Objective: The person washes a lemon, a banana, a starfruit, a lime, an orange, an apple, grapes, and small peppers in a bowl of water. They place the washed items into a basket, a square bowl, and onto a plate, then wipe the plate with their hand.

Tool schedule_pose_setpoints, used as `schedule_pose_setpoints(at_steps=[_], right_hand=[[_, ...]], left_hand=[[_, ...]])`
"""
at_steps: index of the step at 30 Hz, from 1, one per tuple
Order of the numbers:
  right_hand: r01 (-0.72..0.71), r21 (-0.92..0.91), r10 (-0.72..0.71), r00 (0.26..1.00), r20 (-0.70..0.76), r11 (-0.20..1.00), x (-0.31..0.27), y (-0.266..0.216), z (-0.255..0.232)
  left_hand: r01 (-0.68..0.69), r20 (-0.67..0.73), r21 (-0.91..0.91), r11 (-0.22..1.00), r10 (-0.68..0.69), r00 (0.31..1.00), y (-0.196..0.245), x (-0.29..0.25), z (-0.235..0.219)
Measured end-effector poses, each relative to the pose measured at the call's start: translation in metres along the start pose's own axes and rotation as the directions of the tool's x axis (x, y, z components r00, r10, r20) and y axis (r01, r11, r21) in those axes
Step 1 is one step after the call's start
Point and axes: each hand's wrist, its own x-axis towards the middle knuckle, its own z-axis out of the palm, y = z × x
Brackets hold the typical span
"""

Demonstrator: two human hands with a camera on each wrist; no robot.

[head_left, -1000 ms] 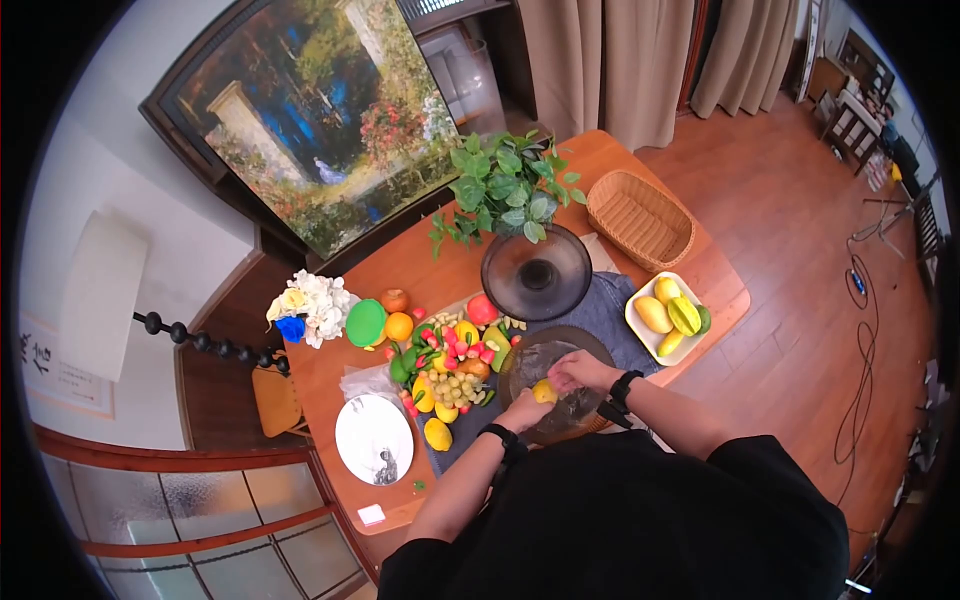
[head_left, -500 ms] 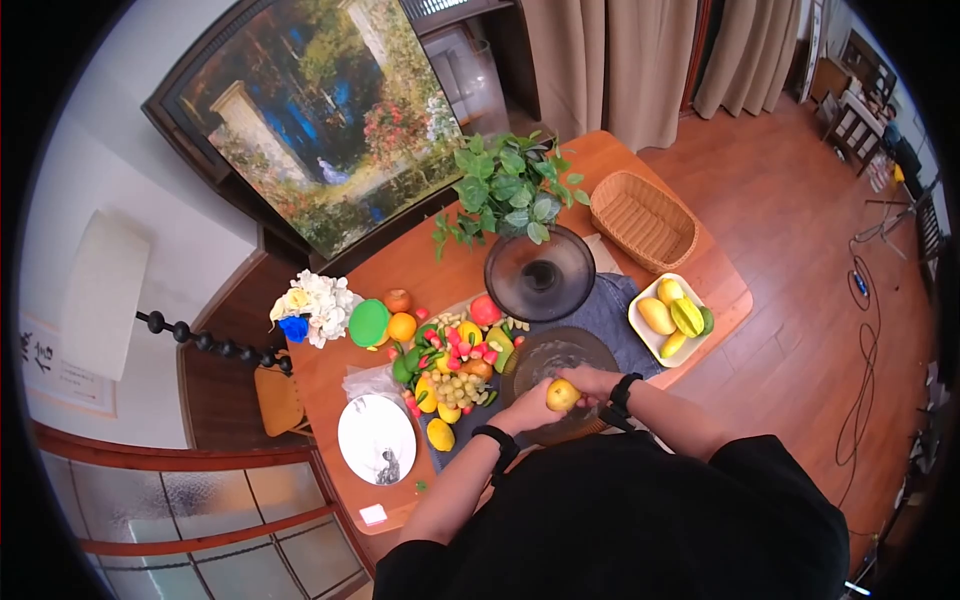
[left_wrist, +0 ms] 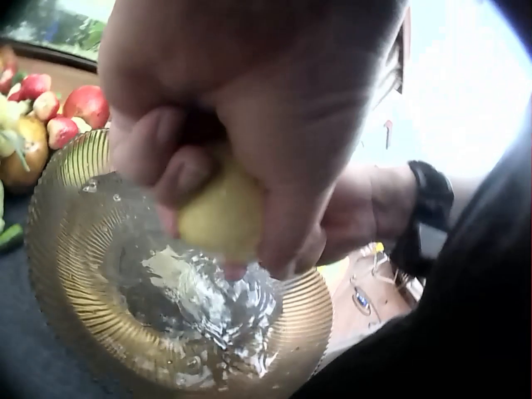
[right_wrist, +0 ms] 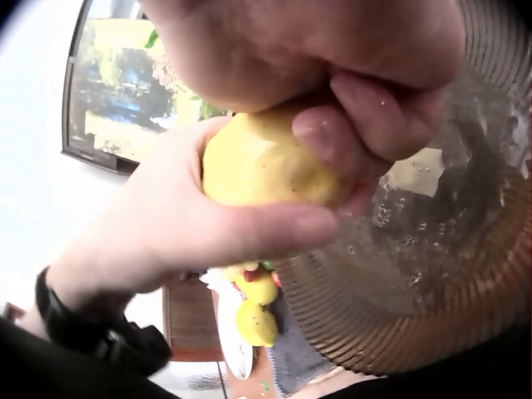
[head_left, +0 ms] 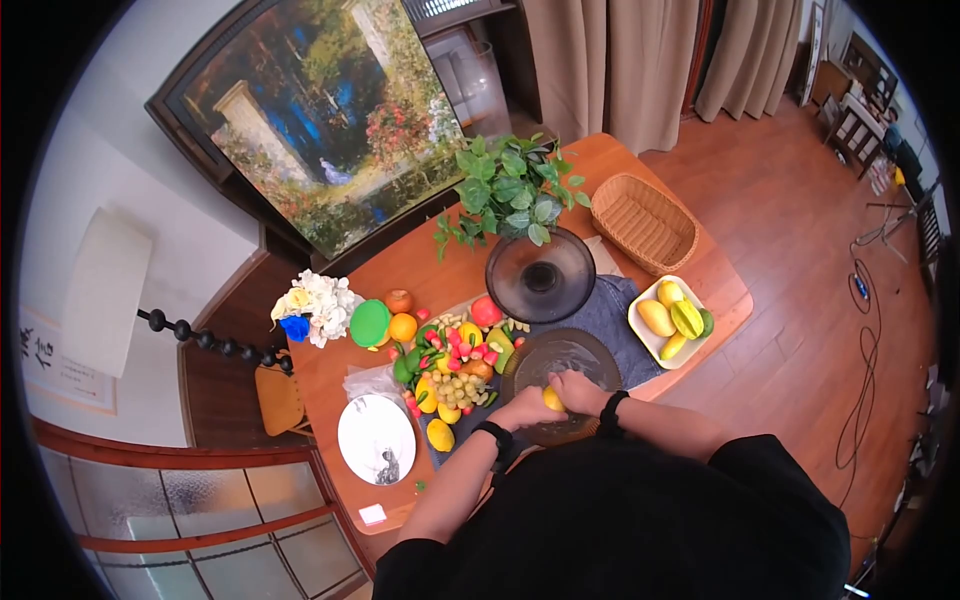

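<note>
1. Grip: the left hand, thumb and fingers parted to the fruit's breadth, holds a rounded yellow fruit with smooth, dark-specked skin. The bent fingers of the right hand close against its opposite face. No gap shows between fruit and hands.

2. Position: the fruit is above the amber-tinted, ribbed, round glass bowl, over the half nearer the person. The bowl contains clear, rippled water; whether the fruit's underside touches it cannot be told.

3. Surroundings: left of the bowl lies a heap of red, green and yellow fruit; beyond it stands a smoky, dark, round dish; to its right, a pale rectangular dish bearing yellow fruit.

4. Handling (judged): the fruit is probably light to moderate in weight and firm, bruising only under hard pressure. Droplets on the right hand suggest wet, slippery skin.

5. Hold (judged): the widest part suits best, with one palm cupped beneath and the thumb across; a fingertip pinch could let it slip into the bowl.
</note>
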Motion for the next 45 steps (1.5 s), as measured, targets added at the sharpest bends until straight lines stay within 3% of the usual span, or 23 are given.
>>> schedule_pose_setpoints(at_steps=[1, 4, 6, 8, 9, 11, 13, 14, 16, 18, 19, 20, 21, 26, 27, 28, 32, 34, 35, 37, 40, 44, 45], right_hand=[[0.057, -0.022, -0.057, 0.998, -0.002, 0.998, -0.002, -0.003, -0.003], [0.144, -0.051, -0.143, 0.989, 0.023, 0.988, -0.001, -0.002, -0.009], [0.181, -0.062, -0.178, 0.983, 0.052, 0.981, 0.002, -0.003, -0.014], [-0.075, 0.076, 0.051, 0.959, 0.279, 0.994, -0.005, -0.021, -0.032], [-0.074, 0.074, 0.051, 0.959, 0.28, 0.995, 0.002, -0.007, -0.025], [0.062, -0.099, -0.063, 0.998, -0.008, 0.993, 0.023, 0.041, -0.004], [0.01, -0.059, -0.019, 0.988, -0.152, 0.998, 0.033, 0.053, -0.006], [-0.036, -0.011, 0.031, 0.956, -0.292, 0.999, 0.037, 0.061, -0.005], [-0.08, 0.03, 0.085, 0.94, -0.329, 0.996, 0.044, 0.068, -0.006], [-0.239, 0.072, 0.245, 0.965, -0.089, 0.968, 0.049, 0.069, -0.012], [-0.24, 0.072, 0.246, 0.965, -0.091, 0.968, 0.049, 0.064, -0.013], [-0.291, 0.421, 0.255, 0.957, 0.141, 0.859, 0.045, 0.055, -0.016], [-0.38, 0.688, 0.17, 0.919, 0.355, 0.618, 0.041, 0.046, -0.017], [-0.25, 0.642, -0.003, 0.931, 0.366, 0.725, 0.02, 0.024, -0.014], [-0.081, 0.353, 0.026, 0.987, 0.158, 0.932, 0.019, 0.026, -0.012], [0.029, -0.02, -0.03, 0.998, -0.05, 0.999, 0.016, 0.021, -0.014], [-0.173, 0.143, 0.174, 0.985, 0.005, 0.974, 0.008, 0.006, -0.021], [-0.446, 0.341, 0.327, 0.877, 0.351, 0.827, 0.012, 0.006, -0.028], [-0.445, 0.341, 0.327, 0.877, 0.352, 0.828, 0.013, 0.009, -0.027], [-0.517, 0.418, 0.332, 0.834, 0.44, 0.747, 0.018, 0.016, -0.024], [-0.629, 0.467, 0.365, 0.759, 0.539, 0.621, 0.025, 0.016, -0.026], [-0.553, 0.484, 0.349, 0.822, 0.45, 0.678, 0.026, 0.018, -0.027], [-0.225, 0.336, 0.164, 0.966, 0.202, 0.914, 0.026, 0.023, -0.02]], left_hand=[[0.061, 0.15, -0.291, 0.955, -0.018, 0.989, -0.003, -0.009, -0.002], [0.127, 0.223, -0.461, 0.878, -0.025, 0.975, -0.004, -0.013, 0.003], [0.097, 0.174, -0.41, 0.907, -0.027, 0.984, -0.006, -0.012, 0.005], [0.067, 0.124, -0.357, 0.932, -0.024, 0.992, -0.013, -0.002, 0.01], [0.096, 0.044, -0.22, 0.971, -0.088, 0.995, -0.018, 0.005, 0.013], [0.136, -0.044, -0.083, 0.987, -0.14, 0.989, -0.025, 0.008, 0.018], [0.174, -0.206, -0.07, 0.982, -0.184, 0.961, -0.029, 0.007, 0.022], [0.175, -0.202, -0.068, 0.982, -0.185, 0.962, -0.035, 0.011, 0.022], [0.153, -0.131, -0.071, 0.986, -0.162, 0.978, -0.04, 0.016, 0.017], [0.145, -0.209, -0.07, 0.987, -0.156, 0.965, -0.039, 0.016, 0.023], [0.137, -0.289, -0.07, 0.988, -0.152, 0.945, -0.037, 0.015, 0.024], [0.137, -0.288, -0.071, 0.988, -0.152, 0.945, -0.036, 0.016, 0.023], [0.128, -0.232, -0.089, 0.988, -0.146, 0.962, -0.036, 0.018, 0.02], [0.071, -0.186, -0.201, 0.977, -0.11, 0.976, -0.036, 0.023, 0.021], [0.021, -0.08, -0.358, 0.933, -0.053, 0.995, -0.033, 0.021, 0.019], [-0.011, 0.015, -0.51, 0.86, 0.022, 1.0, -0.03, 0.019, 0.017], [-0.104, 0.041, -0.602, 0.791, 0.161, 0.986, -0.019, 0.015, 0.018], [-0.358, -0.183, -0.232, 0.904, 0.321, 0.929, -0.021, 0.016, 0.022], [-0.358, -0.183, -0.232, 0.904, 0.32, 0.929, -0.028, 0.02, 0.024], [-0.479, -0.237, 0.133, 0.868, 0.497, 0.835, -0.038, 0.026, 0.023], [-0.391, -0.24, 0.144, 0.909, 0.416, 0.877, -0.003, -0.004, 0.018], [-0.397, -0.368, 0.271, 0.877, 0.475, 0.799, 0.006, -0.01, 0.02], [-0.284, -0.339, -0.008, 0.959, 0.265, 0.903, 0.01, -0.009, 0.015]])
